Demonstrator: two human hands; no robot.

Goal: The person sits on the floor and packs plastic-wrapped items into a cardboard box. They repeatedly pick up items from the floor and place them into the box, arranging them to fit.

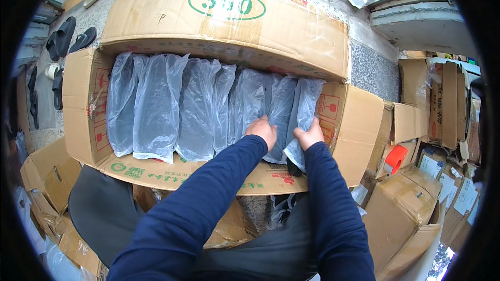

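A row of several clear plastic bags (156,106) stands on edge in an open cardboard box (224,31), each with a flat dark item inside that the film blurs. My right hand (311,134) grips the near part of the bag at the row's right end (307,99), thumb on its left face. Slightly left of it, my left hand (262,131) is curled against another bag (252,93); its fingertips are partly hidden by the film. A small black piece (295,166) shows at the lower end of the bag under my right hand.
The box's side flap (359,132) folds outward on the right. Beyond it stand more cartons (401,208) and a roll of orange tape (396,159). Black slippers (61,36) lie on the floor at the left. Another opened carton (52,177) sits near the left rim.
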